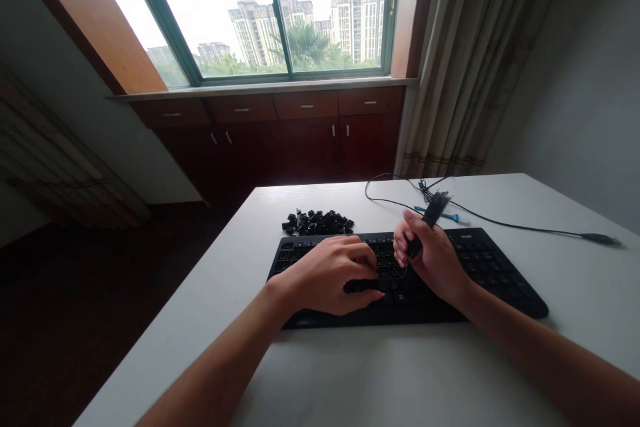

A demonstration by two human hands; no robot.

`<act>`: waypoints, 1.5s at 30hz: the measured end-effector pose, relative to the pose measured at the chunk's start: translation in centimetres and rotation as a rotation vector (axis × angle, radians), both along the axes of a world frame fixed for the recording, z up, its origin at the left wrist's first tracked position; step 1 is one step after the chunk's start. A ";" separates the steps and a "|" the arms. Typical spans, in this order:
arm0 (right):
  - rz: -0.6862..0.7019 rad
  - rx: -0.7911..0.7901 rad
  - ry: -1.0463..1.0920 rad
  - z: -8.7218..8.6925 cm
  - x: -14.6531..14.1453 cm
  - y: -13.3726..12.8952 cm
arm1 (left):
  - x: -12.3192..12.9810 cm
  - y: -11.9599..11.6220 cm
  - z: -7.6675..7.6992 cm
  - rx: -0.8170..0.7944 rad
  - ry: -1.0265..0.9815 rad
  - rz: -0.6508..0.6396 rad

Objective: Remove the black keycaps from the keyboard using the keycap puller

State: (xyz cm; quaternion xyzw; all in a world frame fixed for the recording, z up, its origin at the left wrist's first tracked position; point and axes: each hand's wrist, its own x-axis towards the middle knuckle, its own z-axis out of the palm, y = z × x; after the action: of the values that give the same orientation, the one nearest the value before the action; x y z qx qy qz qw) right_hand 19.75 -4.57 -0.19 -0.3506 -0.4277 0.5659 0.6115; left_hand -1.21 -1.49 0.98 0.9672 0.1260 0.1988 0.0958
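Observation:
A black keyboard (340,317) lies on the white table, and some of its key positions look bare of caps. My left hand (335,273) rests over its left-middle part, fingers curved and thumb apart, with nothing visible between them. Over the right-middle part, my right hand (433,257) is closed around a black brush (436,208). Its bristle end points up and away, while thin wire shows below the fist near the keys. Behind the keyboard's left end sits a heap of loose black keycaps (320,222).
A blue tool (450,217) lies behind the keyboard, partly hidden by my right hand. A black cable (510,223) runs across the back right of the table (210,320). Beyond stand a cabinet (295,147) beneath a window and a curtain (450,80).

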 end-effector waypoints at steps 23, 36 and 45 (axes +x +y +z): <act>0.042 -0.085 0.067 0.1 -2.7 0.1 | 0.0 0.2 -0.5 -0.150 -0.035 0.036; 0.006 -0.087 -0.052 0.5 -3.6 -0.9 | 0.3 0.3 -0.4 -0.399 -0.064 0.043; 0.014 -0.104 -0.036 -0.1 -3.6 -0.7 | 0.5 0.4 -0.4 -0.499 -0.099 0.052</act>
State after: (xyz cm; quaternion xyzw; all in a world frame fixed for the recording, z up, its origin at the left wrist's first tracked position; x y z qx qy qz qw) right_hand 16.10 -5.22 -0.34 -0.3889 -0.4110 0.5852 0.5808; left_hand -0.75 -1.11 0.55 0.8992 0.1910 0.2113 0.3322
